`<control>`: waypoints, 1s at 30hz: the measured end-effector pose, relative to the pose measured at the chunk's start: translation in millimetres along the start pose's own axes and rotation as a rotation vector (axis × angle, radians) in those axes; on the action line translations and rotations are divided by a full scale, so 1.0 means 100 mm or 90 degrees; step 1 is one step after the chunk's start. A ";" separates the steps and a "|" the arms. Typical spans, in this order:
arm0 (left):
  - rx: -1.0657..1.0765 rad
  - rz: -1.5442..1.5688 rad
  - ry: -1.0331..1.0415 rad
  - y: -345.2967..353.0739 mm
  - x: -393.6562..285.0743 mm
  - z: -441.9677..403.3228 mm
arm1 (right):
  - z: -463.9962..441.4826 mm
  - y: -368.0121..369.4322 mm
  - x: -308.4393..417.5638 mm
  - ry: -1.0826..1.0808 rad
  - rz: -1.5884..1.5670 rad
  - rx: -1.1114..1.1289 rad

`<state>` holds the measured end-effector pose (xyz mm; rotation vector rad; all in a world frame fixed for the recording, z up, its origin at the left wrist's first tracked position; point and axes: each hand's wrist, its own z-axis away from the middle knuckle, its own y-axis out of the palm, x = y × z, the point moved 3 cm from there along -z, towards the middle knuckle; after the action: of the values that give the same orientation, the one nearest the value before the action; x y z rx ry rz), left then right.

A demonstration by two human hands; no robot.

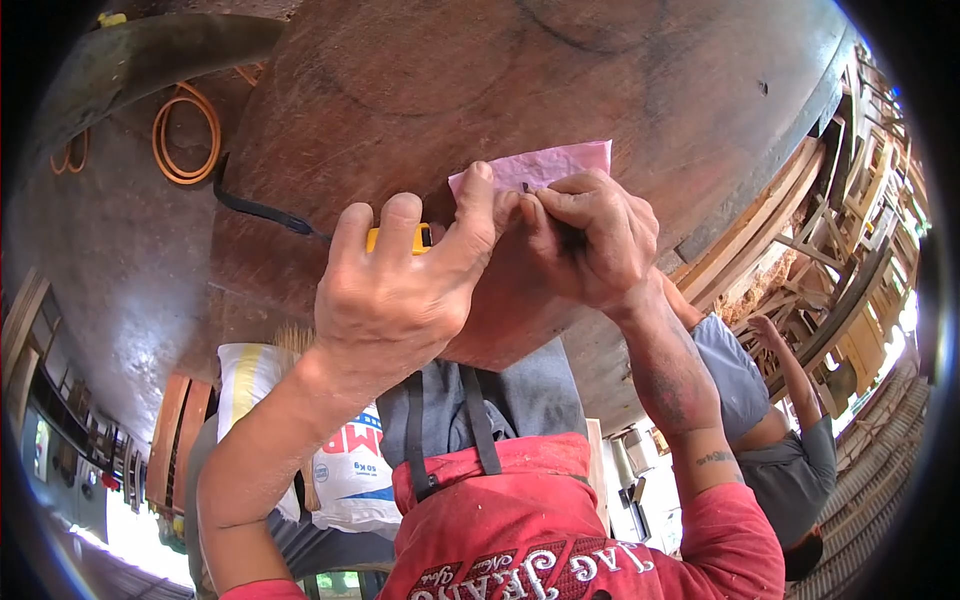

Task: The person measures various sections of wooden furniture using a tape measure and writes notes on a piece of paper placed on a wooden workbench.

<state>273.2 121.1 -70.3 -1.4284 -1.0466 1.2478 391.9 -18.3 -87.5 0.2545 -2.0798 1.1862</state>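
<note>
Two bare hands meet at a creased pink paper sheet on a reddish-brown board.
Left of the sheet, the left hand curls two fingers over a yellow-and-black case, which could slide if loosely covered; its thumb and forefinger pinch the sheet's edge, where uneven pull could tear it. The right hand pinches a tiny dark object, unidentifiable, at the sheet; a slack grip could drop it. Surface and room: far left of the sheet, an orange coiled hose, then a flat black strap; beyond the sheet, dark curved marks; to its right, stacked timber and a grey-shirted co-worker.
</note>
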 end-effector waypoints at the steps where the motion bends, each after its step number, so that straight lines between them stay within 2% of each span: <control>1: -0.001 0.006 -0.002 0.01 0.00 0.01 | 0.00 0.00 0.00 -0.004 0.002 -0.002; 7: -0.006 0.011 -0.006 0.00 0.01 0.00 | 0.02 -0.01 -0.01 0.076 0.015 -0.075; 25: -0.014 0.002 -0.010 0.04 0.00 0.01 | 0.00 0.03 -0.05 0.072 0.057 -0.069; 30: -0.010 -0.002 -0.016 0.01 -0.01 -0.01 | 0.04 0.00 -0.03 0.063 0.015 -0.069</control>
<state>273.8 119.5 -71.2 -1.4260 -1.0764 1.2610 392.1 -22.3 -90.6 0.1184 -2.0580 1.0735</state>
